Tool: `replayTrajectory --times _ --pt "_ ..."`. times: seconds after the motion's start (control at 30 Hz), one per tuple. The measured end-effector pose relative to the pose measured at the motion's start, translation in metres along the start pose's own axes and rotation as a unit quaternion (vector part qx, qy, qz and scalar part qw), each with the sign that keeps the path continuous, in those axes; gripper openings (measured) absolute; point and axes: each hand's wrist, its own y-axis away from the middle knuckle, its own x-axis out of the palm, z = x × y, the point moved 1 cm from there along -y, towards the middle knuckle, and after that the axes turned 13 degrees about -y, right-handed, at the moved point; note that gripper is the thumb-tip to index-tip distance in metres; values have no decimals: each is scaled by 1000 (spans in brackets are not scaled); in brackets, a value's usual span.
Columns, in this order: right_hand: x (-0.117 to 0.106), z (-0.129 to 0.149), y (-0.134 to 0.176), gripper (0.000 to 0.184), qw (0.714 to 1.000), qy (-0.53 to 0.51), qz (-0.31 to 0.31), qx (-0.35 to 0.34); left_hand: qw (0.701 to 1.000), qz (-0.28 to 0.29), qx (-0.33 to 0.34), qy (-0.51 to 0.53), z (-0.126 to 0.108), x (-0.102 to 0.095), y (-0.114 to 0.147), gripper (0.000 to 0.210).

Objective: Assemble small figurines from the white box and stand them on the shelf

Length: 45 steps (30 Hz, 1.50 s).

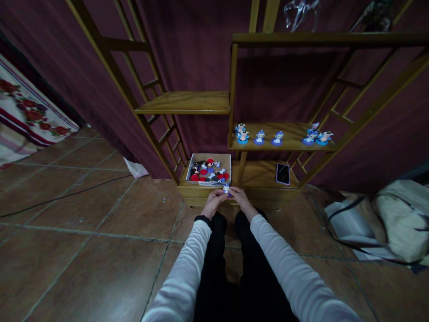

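Note:
Between my left hand (pixel 213 201) and my right hand (pixel 241 199) is a small white and purple figurine (pixel 226 189), with the fingers of both closed on it from either side. It is held upright just in front of an open cardboard box (pixel 192 165). Several more figurines lie jumbled in that box, some with red or purple round bases. On the shelf (pixel 295 129) above to the right stand several figurines, among them a white and purple one (pixel 259 137), another like it (pixel 277 138), and a blue-based one (pixel 243 137) at the left end.
A phone (pixel 283 174) lies on the low wooden shelf right of the box. The upper left shelf (pixel 187 103) juts out above the box. Bags (pixel 402 219) rest on the tiled floor at right. A black cable (pixel 67 197) crosses the floor at left.

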Motion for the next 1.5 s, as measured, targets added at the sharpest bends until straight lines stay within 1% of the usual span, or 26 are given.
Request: replayTrajectory --times 0.13,0.23,0.43,0.53,0.8,1.0,1.13,1.23,1.3,1.4,1.5 --pt "1 1 0 27 1000 -10 0 10 1000 -7 -5 23 -1 0 1 29" --pt "3 2 1 27 1000 -19 3 12 999 -11 -4 34 -2 0 1 25" --pt "5 3 3 31 998 -36 54 4 999 -19 -4 27 -4 -1 2 22" --pt "6 2 3 30 997 -42 62 4 999 -36 -8 26 -4 -1 3 21" --pt "8 2 3 31 996 2 90 -7 999 -43 10 11 -4 -1 3 24" --pt "7 0 1 30 995 49 88 -26 998 -50 25 1 -1 -2 2 27" --pt "6 1 1 30 993 52 100 -38 998 -59 34 -2 0 -2 2 29" --pt "4 -1 0 29 993 55 93 -41 996 -73 45 -9 1 0 1 31" --pt "3 -4 -1 28 995 53 79 -28 994 -87 54 -23 2 1 0 31" --pt "1 -9 -3 29 998 39 58 10 991 -103 69 -54 5 1 -4 27" --pt "-1 -13 -4 32 998 18 57 22 986 -112 86 -93 8 0 -8 23"
